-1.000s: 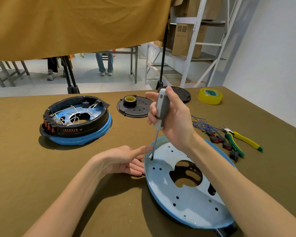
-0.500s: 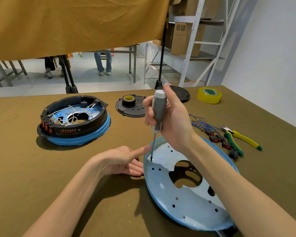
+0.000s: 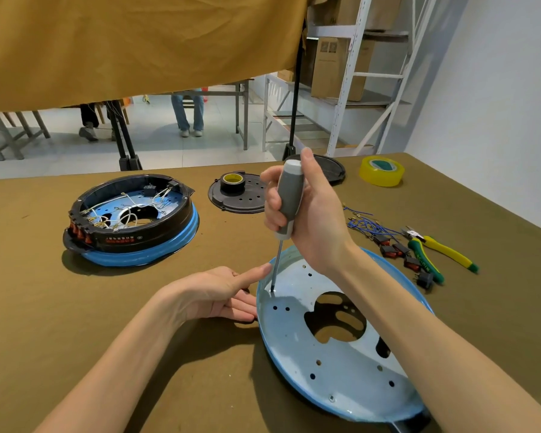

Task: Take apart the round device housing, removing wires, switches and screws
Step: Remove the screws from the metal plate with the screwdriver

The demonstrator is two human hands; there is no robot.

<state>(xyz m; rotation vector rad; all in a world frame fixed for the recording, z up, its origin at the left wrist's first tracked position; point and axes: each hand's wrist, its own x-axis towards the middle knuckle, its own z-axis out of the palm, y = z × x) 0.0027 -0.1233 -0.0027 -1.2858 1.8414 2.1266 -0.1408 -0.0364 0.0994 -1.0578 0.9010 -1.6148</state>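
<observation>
Nothing's really shifted: right hand (image 3: 310,220) still clamps the screwdriver (image 3: 286,207) upright in the blue plate (image 3: 341,370), flat left hand (image 3: 222,295) bracing its near-left rim, so they should push straight down while turning.

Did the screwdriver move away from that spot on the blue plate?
No. The screwdriver, gripped by the right hand, keeps its tip at the same spot near the blue plate's rim.

Bright, even daylight; soft shadows fall toward the viewer beneath the blue plate (image 3: 350,379). Glare whitens its left rim. Wide-angle distortion bends the frame edges.
</observation>
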